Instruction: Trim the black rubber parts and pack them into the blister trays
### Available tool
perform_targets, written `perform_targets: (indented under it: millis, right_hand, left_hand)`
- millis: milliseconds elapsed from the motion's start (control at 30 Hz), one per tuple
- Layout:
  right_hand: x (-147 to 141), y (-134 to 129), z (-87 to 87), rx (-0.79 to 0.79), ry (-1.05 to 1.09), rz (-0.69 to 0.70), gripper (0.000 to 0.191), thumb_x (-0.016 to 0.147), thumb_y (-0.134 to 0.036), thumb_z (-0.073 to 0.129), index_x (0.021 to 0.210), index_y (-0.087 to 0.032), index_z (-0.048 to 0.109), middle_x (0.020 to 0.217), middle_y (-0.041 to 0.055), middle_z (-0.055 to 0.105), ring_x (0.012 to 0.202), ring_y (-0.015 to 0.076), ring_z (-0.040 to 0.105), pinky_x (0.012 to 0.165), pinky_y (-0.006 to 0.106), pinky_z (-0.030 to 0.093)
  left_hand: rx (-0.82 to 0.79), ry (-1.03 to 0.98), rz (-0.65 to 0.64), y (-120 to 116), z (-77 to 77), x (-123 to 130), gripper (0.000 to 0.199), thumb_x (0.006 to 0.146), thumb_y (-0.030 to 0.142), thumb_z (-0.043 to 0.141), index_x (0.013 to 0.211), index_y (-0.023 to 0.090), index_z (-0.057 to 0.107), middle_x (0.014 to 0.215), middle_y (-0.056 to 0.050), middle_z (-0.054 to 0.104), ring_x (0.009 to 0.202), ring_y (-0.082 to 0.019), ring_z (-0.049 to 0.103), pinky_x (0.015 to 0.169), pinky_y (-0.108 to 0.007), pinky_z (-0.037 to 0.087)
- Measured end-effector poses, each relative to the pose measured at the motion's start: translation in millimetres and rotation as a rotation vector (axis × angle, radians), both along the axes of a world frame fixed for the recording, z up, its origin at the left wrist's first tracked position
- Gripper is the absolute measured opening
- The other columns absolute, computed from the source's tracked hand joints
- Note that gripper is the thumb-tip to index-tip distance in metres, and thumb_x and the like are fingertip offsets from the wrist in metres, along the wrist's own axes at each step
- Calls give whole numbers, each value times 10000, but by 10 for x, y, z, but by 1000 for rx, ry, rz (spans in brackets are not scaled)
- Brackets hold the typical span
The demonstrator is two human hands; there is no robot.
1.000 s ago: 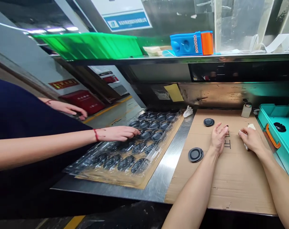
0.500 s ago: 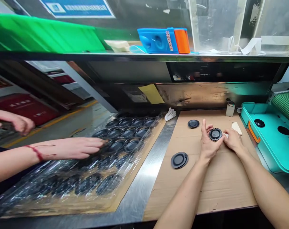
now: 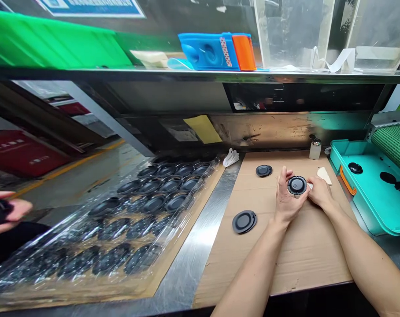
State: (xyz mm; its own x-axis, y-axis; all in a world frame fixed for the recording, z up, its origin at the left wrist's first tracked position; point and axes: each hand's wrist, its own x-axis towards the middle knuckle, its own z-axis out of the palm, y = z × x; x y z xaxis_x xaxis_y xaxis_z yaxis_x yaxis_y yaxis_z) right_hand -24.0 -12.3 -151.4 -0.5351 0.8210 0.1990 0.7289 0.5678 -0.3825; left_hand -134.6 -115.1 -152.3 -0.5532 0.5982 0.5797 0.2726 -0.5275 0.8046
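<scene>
My left hand (image 3: 283,200) grips a round black plastic part (image 3: 297,185) by its edge, flat face up, above the cardboard sheet. My right hand (image 3: 320,192) is closed at the part's right side, pinching a small white piece (image 3: 310,186), perhaps cloth, against or close to its rim. The fingertips there are partly hidden. On the cardboard (image 3: 253,264), a black round part (image 3: 264,171) lies beyond my left hand, and two overlapping black parts (image 3: 244,221) lie to its left. A white pad (image 3: 324,175) rests just past my right hand.
A clear plastic tray (image 3: 200,185) of black round parts covers the left side. At far left, a co-worker's hand (image 3: 18,213) holds something black. A turquoise bin (image 3: 361,215) with black discs stands right. A small bottle (image 3: 315,149) stands behind. A shelf (image 3: 193,75) crosses above.
The co-worker's hand has left the tray and is now at the far left edge with a black thing. The view has shifted slightly. My hands keep hold of the same part.
</scene>
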Motion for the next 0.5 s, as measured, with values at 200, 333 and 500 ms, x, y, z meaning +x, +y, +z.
perform_targets:
  millis: [200, 333, 500]
  right_hand:
    - [-1, -7, 13, -16, 4, 5, 207, 929, -315, 539, 979, -200, 704, 1035, 75, 697, 912, 184, 605, 742, 250, 374]
    - [14, -11, 14, -24, 15, 4, 210, 927, -319, 542, 991, -201, 704, 1034, 75, 697, 909, 186, 608, 739, 249, 377]
    - [4, 15, -29, -7, -1, -8, 203, 928, -329, 546, 969, -206, 702, 1030, 77, 702, 936, 193, 614, 750, 254, 384]
  left_hand:
    - [9, 88, 10, 24, -61, -17, 985, 701, 264, 853, 1520, 325, 309, 1351, -114, 509, 1219, -244, 562, 1101, -392, 437]
    - [5, 91, 14, 0, -48, -3, 975, 703, 280, 854, 1520, 314, 324, 1357, -116, 511, 1222, -244, 563, 1102, -392, 432]
    - [-128, -25, -99, -8, -48, -21, 539, 774, 359, 802, 1273, 267, 622, 1129, -82, 665, 1066, -232, 631, 1001, -346, 479]
